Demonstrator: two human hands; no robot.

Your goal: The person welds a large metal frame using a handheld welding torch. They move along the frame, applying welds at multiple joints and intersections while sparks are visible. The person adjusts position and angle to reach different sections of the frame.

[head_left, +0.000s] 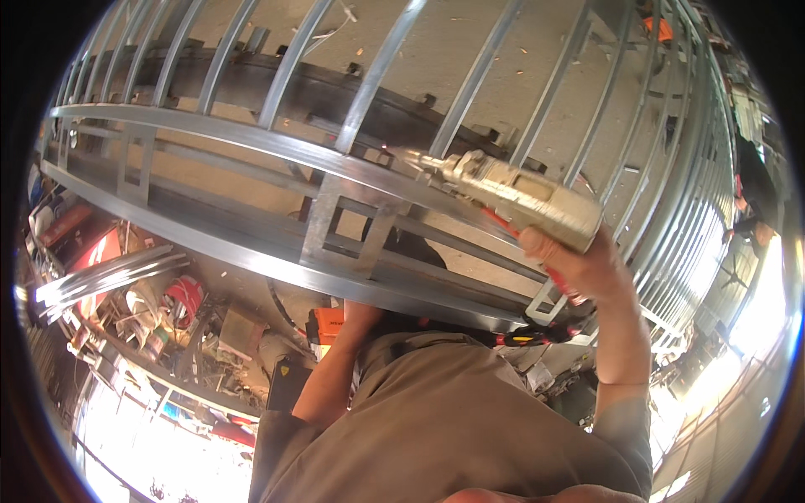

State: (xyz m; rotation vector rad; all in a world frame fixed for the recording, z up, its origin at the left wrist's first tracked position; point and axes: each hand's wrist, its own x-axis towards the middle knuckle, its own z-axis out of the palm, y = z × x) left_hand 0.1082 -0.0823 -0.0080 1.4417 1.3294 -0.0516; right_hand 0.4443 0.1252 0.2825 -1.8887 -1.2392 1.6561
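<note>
A worker's right hand point(579, 268) is clamped around the grip of a welding torch point(511, 197), its pale, dust-coated body slanting up toward 10 o'clock so that the nozzle meets a flat galvanised steel bar point(251, 138) of a large metal grille frame point(352, 243). A faint pink glow shows just at 9 o'clock of the tip, where an upright slat crosses the bar. The right forearm rises from 5 o'clock, elbow bent, wrist cocked back, with a red trigger lever or cable showing under the palm. The left hand is hidden behind the lower rail of the frame; only its forearm point(331, 369) shows, reaching up from 7 o'clock toward an orange box-shaped machine point(327, 323), so whether it grips anything cannot be told.

The risks, judged from this stance: the torch is held single-handed at arm's length, so a small wrist drift could drag the arc off the joint and burn through the thin slat or leave a weak tack. Both forearms are bare, close to any spatter. A red-handled tool point(528, 338) lies near the bottom rail at 5 o'clock of the torch, and loose steel strips point(109, 277) rest at 9 o'clock, either of which could snag a trailing cable.
</note>
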